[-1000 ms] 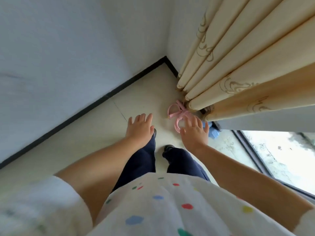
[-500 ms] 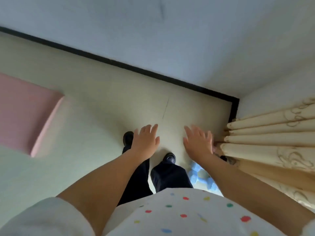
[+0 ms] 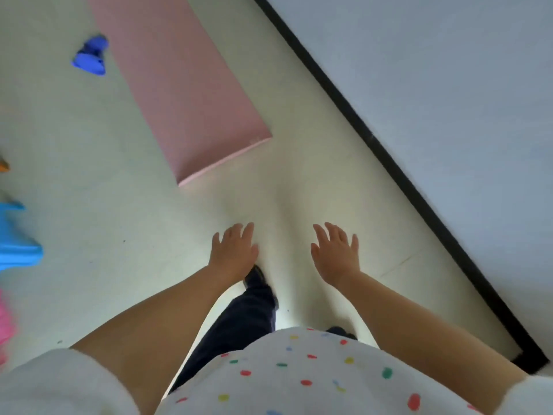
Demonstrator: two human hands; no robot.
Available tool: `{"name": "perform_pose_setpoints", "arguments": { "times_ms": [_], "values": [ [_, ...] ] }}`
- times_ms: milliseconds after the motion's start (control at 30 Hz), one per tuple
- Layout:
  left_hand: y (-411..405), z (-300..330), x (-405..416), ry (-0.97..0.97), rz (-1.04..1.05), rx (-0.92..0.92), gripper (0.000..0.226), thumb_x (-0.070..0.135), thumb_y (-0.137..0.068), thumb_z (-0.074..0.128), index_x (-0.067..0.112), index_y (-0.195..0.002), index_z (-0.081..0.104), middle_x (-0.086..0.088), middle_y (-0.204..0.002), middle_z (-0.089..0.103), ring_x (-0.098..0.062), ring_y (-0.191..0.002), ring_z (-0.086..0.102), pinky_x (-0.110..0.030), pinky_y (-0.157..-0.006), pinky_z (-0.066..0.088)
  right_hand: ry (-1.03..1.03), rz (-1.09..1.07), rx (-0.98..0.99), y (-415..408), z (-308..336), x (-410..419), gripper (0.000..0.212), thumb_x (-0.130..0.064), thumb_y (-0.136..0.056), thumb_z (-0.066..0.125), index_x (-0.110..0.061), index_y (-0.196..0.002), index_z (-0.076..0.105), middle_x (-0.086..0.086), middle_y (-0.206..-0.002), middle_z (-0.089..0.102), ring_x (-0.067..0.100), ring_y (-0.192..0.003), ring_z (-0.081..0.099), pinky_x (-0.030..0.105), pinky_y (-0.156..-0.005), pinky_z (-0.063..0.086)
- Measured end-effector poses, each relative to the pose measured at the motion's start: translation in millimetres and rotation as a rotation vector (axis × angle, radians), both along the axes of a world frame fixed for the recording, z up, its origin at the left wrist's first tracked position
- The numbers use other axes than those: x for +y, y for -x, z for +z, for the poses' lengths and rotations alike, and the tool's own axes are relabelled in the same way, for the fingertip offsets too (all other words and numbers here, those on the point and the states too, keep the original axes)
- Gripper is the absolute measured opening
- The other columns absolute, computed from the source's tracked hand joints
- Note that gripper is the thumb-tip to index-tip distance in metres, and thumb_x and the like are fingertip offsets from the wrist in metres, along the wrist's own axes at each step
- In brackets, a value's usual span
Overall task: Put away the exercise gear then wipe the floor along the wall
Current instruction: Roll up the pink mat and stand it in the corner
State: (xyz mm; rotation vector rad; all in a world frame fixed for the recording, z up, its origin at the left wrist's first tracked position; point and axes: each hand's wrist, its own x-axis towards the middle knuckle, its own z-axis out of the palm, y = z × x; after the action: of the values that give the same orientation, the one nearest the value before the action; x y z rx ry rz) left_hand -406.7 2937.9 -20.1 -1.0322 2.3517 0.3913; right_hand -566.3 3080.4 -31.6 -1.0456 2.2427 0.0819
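Observation:
A pink exercise mat (image 3: 185, 85) lies flat on the pale floor, running from the upper left toward the middle, its near end ahead of my hands. A dark blue dumbbell (image 3: 89, 56) sits on the floor just left of the mat. My left hand (image 3: 235, 250) and my right hand (image 3: 336, 253) are held out in front of me above the floor, fingers spread and straight, holding nothing. Both hands are apart from the mat.
The white wall (image 3: 449, 100) with its black skirting (image 3: 374, 139) runs diagonally on the right. At the left edge are a light blue object (image 3: 15, 238), a pink object (image 3: 4, 322) and a bit of orange (image 3: 3, 166), all cut off. My dark trousers and shoe (image 3: 254, 277) show below.
My view has swung left, away from the curtain corner; the curtain and pink band are out of sight and the mat and dumbbell have come into view. Both hands stay empty.

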Motion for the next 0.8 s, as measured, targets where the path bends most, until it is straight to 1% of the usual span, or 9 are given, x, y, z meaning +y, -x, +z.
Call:
{"name": "perform_pose_setpoints", "arguments": {
  "times_ms": [100,167,233,367,500,567,633,733,800],
  "values": [
    [-27,11,-73,0.047,0.103,-0.005,0.052,0.035,-0.1,0.028,0.019,-0.149,0.016,-0.006,-0.149,0.029,-0.023,-0.135,0.032,-0.044,-0.114,0.019,0.073,0.11,-0.036,-23,12,-84,0.051,-0.036,-0.102,0.024,-0.026,-0.151,0.012,0.001,-0.159,0.013,0.018,-0.146,0.009,0.05,-0.119,0.005],
    [-35,17,-116,0.077,0.151,0.018,0.052,0.035,-0.1,0.029,0.019,-0.148,0.017,-0.007,-0.148,0.031,-0.024,-0.134,0.034,-0.044,-0.113,0.021,0.1,0.186,-0.038,-26,20,-132,0.051,-0.036,-0.103,0.024,-0.026,-0.151,0.012,0.0,-0.159,0.013,0.018,-0.146,0.009,0.05,-0.119,0.005],
    [-36,18,-150,0.087,0.188,0.045,0.052,0.035,-0.1,0.03,0.018,-0.148,0.019,-0.008,-0.147,0.032,-0.025,-0.133,0.035,-0.044,-0.113,0.022,0.103,0.214,-0.032,-20,24,-170,0.051,-0.037,-0.103,0.024,-0.025,-0.151,0.012,0.0,-0.159,0.012,0.018,-0.147,0.009,0.049,-0.119,0.005],
    [-20,5,-198,0.069,0.28,0.028,0.052,0.034,-0.1,0.03,0.017,-0.147,0.02,-0.008,-0.146,0.032,-0.025,-0.132,0.035,-0.045,-0.112,0.022,0.054,0.284,0.029,17,20,-229,0.051,-0.037,-0.102,0.024,-0.026,-0.151,0.012,0.0,-0.159,0.013,0.018,-0.146,0.01,0.049,-0.119,0.005],
    [22,-12,-245,0.013,0.309,0.04,0.052,0.033,-0.1,0.03,0.018,-0.148,0.018,-0.008,-0.149,0.028,-0.025,-0.135,0.03,-0.045,-0.113,0.018,-0.005,0.328,0.076,73,8,-288,0.052,-0.036,-0.103,0.024,-0.026,-0.151,0.011,0.001,-0.159,0.012,0.019,-0.146,0.01,0.049,-0.119,0.005],
    [42,-13,-269,-0.025,0.367,0.054,0.052,0.033,-0.1,0.03,0.018,-0.148,0.018,-0.008,-0.15,0.027,-0.025,-0.136,0.03,-0.044,-0.114,0.018,-0.045,0.366,0.064,96,7,-322,0.052,-0.036,-0.103,0.024,-0.025,-0.152,0.01,0.001,-0.159,0.012,0.02,-0.146,0.011,0.049,-0.119,0.006],
    [58,-17,-294,-0.006,0.409,0.064,0.052,0.032,-0.1,0.03,0.018,-0.148,0.018,-0.007,-0.15,0.028,-0.024,-0.136,0.03,-0.042,-0.113,0.02,-0.054,0.425,0.088,118,4,-360,0.052,-0.036,-0.103,0.024,-0.024,-0.152,0.01,0.002,-0.159,0.012,0.021,-0.146,0.013,0.049,-0.119,0.007],
    [67,-21,-329,-0.042,0.475,0.078,0.051,0.03,-0.099,0.032,0.019,-0.147,0.02,-0.006,-0.148,0.03,-0.023,-0.135,0.032,-0.042,-0.113,0.02,-0.073,0.504,0.093,137,1,-420,0.052,-0.035,-0.102,0.026,-0.023,-0.151,0.013,0.003,-0.158,0.015,0.022,-0.145,0.017,0.049,-0.118,0.01],
    [67,-28,-350,-0.039,0.505,0.069,0.05,0.028,-0.098,0.033,0.018,-0.146,0.022,-0.006,-0.146,0.033,-0.024,-0.131,0.036,-0.041,-0.111,0.024,-0.084,0.524,0.078,137,-6,-452,0.051,-0.034,-0.102,0.027,-0.022,-0.151,0.015,0.004,-0.157,0.018,0.023,-0.143,0.019,0.05,-0.118,0.011]
  ]
}}
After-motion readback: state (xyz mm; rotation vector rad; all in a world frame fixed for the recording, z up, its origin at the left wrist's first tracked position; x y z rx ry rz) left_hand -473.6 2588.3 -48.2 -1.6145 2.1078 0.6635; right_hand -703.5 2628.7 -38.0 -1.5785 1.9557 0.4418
